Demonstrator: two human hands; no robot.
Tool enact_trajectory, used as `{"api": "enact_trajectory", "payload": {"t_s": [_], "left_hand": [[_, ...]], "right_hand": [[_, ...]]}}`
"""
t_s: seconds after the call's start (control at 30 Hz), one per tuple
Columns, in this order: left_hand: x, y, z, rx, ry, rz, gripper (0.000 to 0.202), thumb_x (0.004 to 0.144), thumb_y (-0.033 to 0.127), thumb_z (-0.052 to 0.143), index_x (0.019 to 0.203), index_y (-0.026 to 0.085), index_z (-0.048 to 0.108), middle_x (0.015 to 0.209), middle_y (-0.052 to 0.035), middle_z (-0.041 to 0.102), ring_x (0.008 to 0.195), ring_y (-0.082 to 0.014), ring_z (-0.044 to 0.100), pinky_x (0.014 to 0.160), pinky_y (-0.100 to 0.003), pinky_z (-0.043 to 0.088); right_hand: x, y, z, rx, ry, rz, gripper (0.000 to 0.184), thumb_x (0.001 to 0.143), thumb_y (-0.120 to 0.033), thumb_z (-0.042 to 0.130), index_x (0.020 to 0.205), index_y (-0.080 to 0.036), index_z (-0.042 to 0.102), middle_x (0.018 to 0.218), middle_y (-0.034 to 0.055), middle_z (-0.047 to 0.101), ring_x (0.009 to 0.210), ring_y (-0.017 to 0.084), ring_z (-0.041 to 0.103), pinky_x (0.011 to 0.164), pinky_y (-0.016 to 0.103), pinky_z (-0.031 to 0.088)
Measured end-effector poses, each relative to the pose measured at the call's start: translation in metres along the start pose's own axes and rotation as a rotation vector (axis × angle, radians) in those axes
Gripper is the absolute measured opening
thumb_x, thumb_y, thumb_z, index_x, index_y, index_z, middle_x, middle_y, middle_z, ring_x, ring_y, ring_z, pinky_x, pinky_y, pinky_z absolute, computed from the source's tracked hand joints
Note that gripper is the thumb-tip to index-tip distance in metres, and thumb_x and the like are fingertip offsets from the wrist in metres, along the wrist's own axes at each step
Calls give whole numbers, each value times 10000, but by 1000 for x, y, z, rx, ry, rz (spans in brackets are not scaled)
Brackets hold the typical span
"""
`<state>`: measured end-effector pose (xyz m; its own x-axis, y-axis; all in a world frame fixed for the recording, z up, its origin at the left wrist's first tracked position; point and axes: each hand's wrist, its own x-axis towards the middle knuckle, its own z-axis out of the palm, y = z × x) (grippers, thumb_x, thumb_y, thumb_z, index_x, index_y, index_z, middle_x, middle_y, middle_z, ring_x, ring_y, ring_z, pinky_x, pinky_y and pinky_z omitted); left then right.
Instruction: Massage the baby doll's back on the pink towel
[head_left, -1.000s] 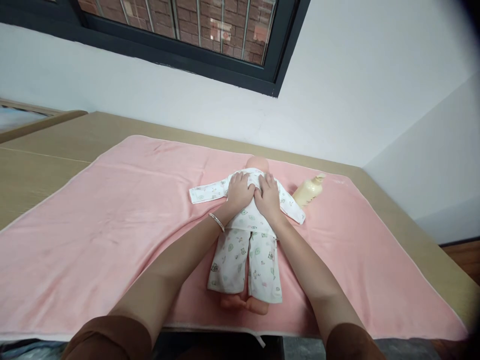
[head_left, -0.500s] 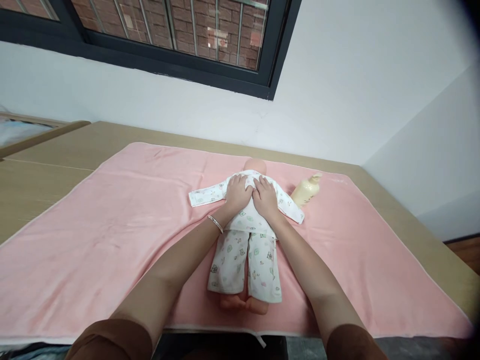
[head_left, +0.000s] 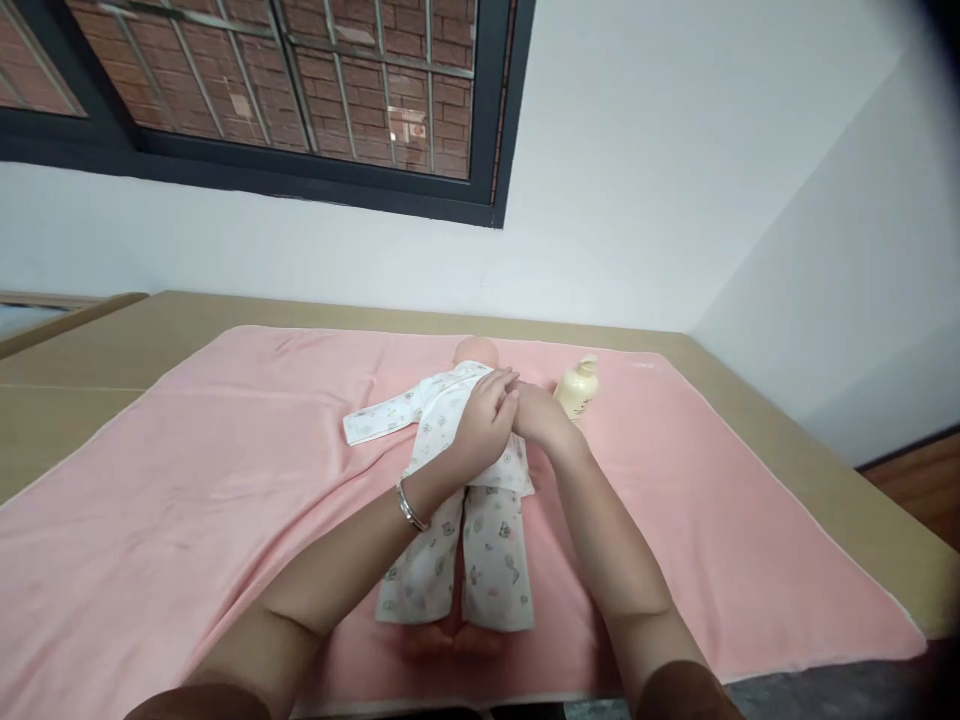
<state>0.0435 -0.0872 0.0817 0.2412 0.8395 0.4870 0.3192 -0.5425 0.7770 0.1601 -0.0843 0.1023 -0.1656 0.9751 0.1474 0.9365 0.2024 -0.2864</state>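
Observation:
A baby doll (head_left: 475, 353) lies on the pink blanket, its smooth head at the far end and its feet nearest me. It wears a white printed top (head_left: 442, 415) and matching trousers (head_left: 496, 560). Over the upper part of the top, my left hand (head_left: 484, 425) has its fingers stretched out and meets my right hand (head_left: 536, 412). The right hand's fingers are mostly hidden behind the left. One sleeve spreads out to the left; the other is covered by my right hand and arm. A silver bangle (head_left: 409, 506) circles my left wrist.
A pale yellow pump bottle (head_left: 577, 388) stands on the blanket just beyond my right hand. The pink blanket (head_left: 247, 460) covers much of a wooden tabletop (head_left: 780, 430). Behind rise a white wall (head_left: 615, 200) and a dark-framed window (head_left: 300, 170).
My hands were side by side, flat on the top; now they have come together, the left against the right. The view has tilted up and shifted right.

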Motion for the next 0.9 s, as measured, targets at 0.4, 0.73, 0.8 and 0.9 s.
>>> {"api": "enact_trajectory", "payload": {"t_s": [0.4,0.73,0.8,0.9], "left_hand": [[89,25,90,-1282,42,-1045,250,944,253,365,1019,147,578,1050,-135,683,854,-166,699,762,-273,590],[71,29,109,-1288,-131,-1177,211,927,250,412,779,178,544,691,-44,594,610,-160,594,645,-302,538],[59,26,102,-1265,-208,-1195,194,916,275,443,805,172,565,748,-70,631,680,-192,635,702,-348,556],[40,31,78,-1280,-236,-1198,188,907,276,457,851,161,595,820,-89,662,769,-213,667,781,-374,557]], "right_hand": [[2,97,-50,241,252,264,598,907,-208,406,1484,-50,423,1592,151,341,1527,309,197,1239,487,234],[8,93,-43,88,163,296,571,898,-189,377,1448,-59,459,1588,186,331,1523,360,173,1213,593,196],[9,89,-41,64,156,314,582,915,-210,397,1478,-66,433,1613,195,271,1526,395,127,1201,639,171],[3,68,-41,55,159,301,590,953,-286,418,1513,-101,401,1618,191,259,1521,425,107,1186,671,155]]}}
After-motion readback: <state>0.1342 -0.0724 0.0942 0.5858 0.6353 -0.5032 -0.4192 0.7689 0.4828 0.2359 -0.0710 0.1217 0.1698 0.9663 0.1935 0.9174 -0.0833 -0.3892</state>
